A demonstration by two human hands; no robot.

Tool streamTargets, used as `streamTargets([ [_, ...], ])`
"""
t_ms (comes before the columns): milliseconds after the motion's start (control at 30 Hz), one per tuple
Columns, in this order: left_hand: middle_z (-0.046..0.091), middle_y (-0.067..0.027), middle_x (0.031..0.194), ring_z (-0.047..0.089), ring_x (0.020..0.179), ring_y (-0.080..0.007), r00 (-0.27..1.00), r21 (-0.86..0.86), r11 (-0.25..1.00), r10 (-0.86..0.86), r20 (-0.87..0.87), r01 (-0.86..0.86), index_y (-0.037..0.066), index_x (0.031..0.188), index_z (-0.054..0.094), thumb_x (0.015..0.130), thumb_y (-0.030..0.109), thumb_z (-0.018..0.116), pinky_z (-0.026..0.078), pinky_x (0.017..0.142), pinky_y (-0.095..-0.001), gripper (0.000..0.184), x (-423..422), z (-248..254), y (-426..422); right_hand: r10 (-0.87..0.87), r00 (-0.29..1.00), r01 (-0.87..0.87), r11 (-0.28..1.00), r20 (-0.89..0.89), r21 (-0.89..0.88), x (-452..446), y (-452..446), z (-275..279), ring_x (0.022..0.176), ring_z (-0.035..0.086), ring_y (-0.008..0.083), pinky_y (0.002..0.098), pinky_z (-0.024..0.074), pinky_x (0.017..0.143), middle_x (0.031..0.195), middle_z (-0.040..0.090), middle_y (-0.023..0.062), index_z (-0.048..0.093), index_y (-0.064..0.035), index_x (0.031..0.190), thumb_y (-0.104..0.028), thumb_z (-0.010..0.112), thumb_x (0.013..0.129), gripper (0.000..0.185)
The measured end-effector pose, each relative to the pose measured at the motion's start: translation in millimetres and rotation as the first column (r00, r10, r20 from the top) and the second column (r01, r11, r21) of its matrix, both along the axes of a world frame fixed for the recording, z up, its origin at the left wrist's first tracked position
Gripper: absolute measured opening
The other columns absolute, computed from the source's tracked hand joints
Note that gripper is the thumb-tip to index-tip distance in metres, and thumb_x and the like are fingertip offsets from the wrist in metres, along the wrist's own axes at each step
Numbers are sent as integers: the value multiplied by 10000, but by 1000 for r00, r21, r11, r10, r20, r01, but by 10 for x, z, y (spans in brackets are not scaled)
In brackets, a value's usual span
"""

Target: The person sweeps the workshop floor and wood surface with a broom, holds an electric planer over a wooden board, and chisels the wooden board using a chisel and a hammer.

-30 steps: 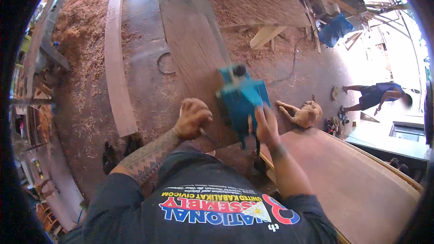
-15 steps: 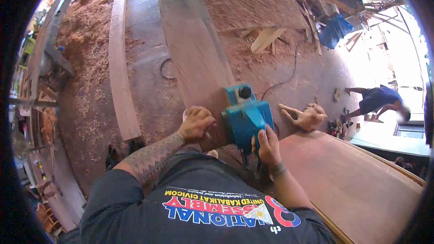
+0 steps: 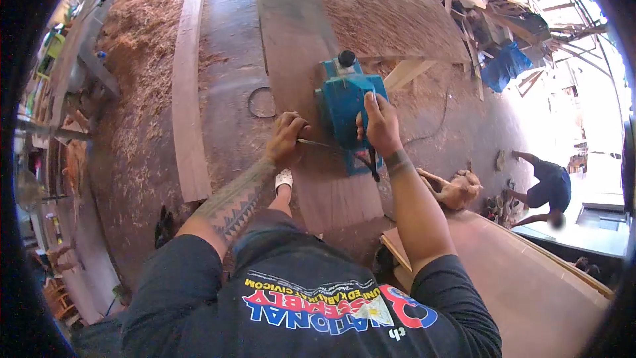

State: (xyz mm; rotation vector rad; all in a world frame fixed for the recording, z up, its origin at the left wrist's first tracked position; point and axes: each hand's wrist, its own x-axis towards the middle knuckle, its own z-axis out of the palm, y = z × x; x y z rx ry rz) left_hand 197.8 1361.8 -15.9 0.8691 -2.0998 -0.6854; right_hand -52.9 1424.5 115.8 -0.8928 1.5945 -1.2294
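Observation:
My right hand (image 3: 382, 124) is wrapped round the rear handle of a teal electric planer (image 3: 339, 103) with a black front knob. The planer rests on a long wide wooden plank (image 3: 295, 23) that stretches away in front of me. My left hand (image 3: 289, 136) is closed at the plank's left edge, beside the planer. A thin pale strip (image 3: 317, 142) runs from its fingers toward the planer; whether it is cord or wood I cannot tell. Planed surface (image 3: 338, 199) shows behind the planer.
A narrower board (image 3: 187, 93) lies to the left, near heaped shavings (image 3: 142, 33). At right are a dog (image 3: 458, 189) on the floor, a flat panel (image 3: 503, 278), a bending person (image 3: 546, 185) and a scrap wood pile (image 3: 503, 23). A cord (image 3: 434, 131) trails across the floor.
The planer has moved forward along the plank, away from my body, with my right hand on it. My left hand has also moved forward, and both arms are more outstretched.

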Motion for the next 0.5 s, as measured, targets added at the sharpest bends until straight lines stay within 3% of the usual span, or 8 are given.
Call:
streamTargets([
  [200, 641, -130, 1055, 632, 1066, -374, 995, -120, 989, 84, -49, -89, 76, 1015, 650, 939, 96, 721, 518, 927, -462, 106, -30, 160, 12, 23, 1000, -22, 999, 16, -44, -51, -819, -41, 524, 578, 145, 314, 484, 485, 699, 620, 62, 583, -72, 993, -558, 516, 1108, 504],
  [500, 611, -110, 1034, 604, 1052, -378, 988, -86, 996, 5, -151, -19, 86, 975, 619, 913, 58, 703, 489, 957, -480, 108, -18, 104, -60, 37, 998, -34, 997, 41, -74, -129, -2051, -101, 534, 572, 155, 324, 505, 477, 727, 626, 73, 623, -47, 1015, -540, 544, 1100, 506],
])
